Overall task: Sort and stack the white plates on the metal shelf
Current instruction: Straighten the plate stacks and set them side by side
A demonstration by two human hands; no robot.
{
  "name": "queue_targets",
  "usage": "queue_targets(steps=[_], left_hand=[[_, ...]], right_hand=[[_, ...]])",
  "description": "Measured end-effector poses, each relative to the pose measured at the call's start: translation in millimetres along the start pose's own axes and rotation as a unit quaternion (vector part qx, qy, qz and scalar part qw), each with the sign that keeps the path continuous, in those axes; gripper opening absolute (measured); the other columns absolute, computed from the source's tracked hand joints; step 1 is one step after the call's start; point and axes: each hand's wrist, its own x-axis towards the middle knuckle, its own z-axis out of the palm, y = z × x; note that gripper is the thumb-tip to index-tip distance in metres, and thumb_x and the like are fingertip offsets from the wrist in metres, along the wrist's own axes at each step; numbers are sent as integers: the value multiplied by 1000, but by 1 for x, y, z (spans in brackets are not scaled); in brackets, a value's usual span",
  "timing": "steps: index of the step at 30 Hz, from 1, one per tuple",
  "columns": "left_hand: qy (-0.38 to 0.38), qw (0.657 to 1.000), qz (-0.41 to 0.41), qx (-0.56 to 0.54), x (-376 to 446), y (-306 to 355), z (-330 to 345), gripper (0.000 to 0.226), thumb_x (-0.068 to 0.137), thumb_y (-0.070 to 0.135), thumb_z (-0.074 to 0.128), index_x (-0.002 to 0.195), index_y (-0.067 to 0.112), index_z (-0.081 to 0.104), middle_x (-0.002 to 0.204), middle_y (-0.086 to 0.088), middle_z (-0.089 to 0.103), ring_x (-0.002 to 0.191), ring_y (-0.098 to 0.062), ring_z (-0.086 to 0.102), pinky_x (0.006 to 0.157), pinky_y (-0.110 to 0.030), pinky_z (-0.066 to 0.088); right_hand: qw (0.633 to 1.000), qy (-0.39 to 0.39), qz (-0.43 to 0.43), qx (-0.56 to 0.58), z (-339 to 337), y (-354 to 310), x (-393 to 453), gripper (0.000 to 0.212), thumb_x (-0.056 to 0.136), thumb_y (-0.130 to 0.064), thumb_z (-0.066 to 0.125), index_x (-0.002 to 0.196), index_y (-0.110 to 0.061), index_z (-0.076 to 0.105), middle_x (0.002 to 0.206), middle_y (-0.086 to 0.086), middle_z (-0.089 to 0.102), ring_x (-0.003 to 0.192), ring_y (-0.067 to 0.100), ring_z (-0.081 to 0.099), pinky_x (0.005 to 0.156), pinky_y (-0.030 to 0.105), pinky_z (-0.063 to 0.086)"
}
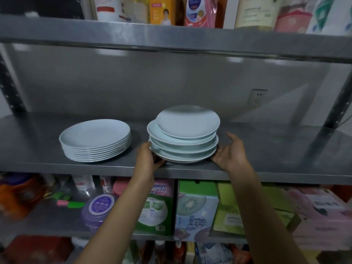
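Observation:
Two stacks of white plates stand on the middle metal shelf (266, 149). The left stack (95, 140) is neat and holds several plates. The right stack (183, 136) is uneven, with several plates shifted off centre and the top one pushed back right. My left hand (147, 159) curls around the lower left edge of the right stack. My right hand (231, 151) lies with relaxed fingers against the stack's lower right edge, thumb raised. The stack sits near the shelf's front edge.
An upper shelf (171, 39) carries bottles and packages close overhead. Below, boxes (196, 208), a purple tub (99, 208) and other goods fill the lower shelves. A wall socket (257, 97) shows behind. Dark uprights (337, 103) frame the sides.

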Motion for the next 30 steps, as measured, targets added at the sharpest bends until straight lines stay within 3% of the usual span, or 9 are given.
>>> queue_targets(steps=[4,9,12,16,19,22,24,26,30], left_hand=[[-4,1000,22,14,0,8,-6,32,94,20,35,90,14,66,92,-6,70,98,-25,63,75,-33,55],[-35,999,40,8,14,12,-18,44,95,19,34,69,19,69,64,8,71,78,-15,62,76,-31,50],[-56,997,49,13,24,12,-25,44,93,23,35,69,22,72,71,6,71,75,-12,62,78,-32,46],[-48,997,51,17,35,11,-32,37,91,34,37,88,22,71,85,2,72,88,-18,62,77,-33,46],[-38,998,46,0,42,12,-34,40,88,40,39,101,20,71,99,-3,73,99,-23,63,86,-38,47],[-40,998,32,-23,46,12,-37,43,84,44,40,105,21,69,104,-4,72,102,-23,63,92,-39,46],[-37,997,49,-40,46,8,-38,37,85,40,39,100,20,66,100,-4,70,98,-22,61,91,-40,46],[-33,995,57,-73,40,2,-36,27,88,31,37,91,21,62,84,1,67,90,-19,56,80,-35,44],[-59,990,51,-116,26,-7,-28,30,93,24,33,89,23,63,74,8,67,77,-10,60,71,-26,46]], right_hand=[[1000,-6,7,9,-2,11,-9,68,88,-50,51,134,1,45,126,20,59,111,34,60,91,45,52],[999,-18,15,37,1,26,-23,88,88,-51,53,147,5,19,132,26,51,115,37,57,92,48,50],[999,-33,16,38,6,36,-33,93,88,-53,53,148,5,12,135,27,47,115,37,56,82,45,52],[999,-28,13,41,10,51,-38,95,87,-53,55,149,4,11,126,27,51,112,37,57,95,46,49],[999,-26,23,37,13,60,-39,92,89,-51,53,148,7,12,117,27,53,108,39,55,96,46,45],[1000,-4,28,12,14,56,-35,93,90,-53,51,148,6,11,135,32,45,122,42,49,101,47,41],[1000,26,-8,-10,14,46,-29,89,91,-54,49,150,1,9,143,33,36,128,42,44,100,44,41],[998,26,-48,9,14,34,-21,85,93,-51,48,151,-3,9,146,31,33,129,40,44,95,43,44],[997,-40,-26,67,18,31,-11,78,90,-52,50,144,1,31,133,23,52,118,35,56,98,48,48]])
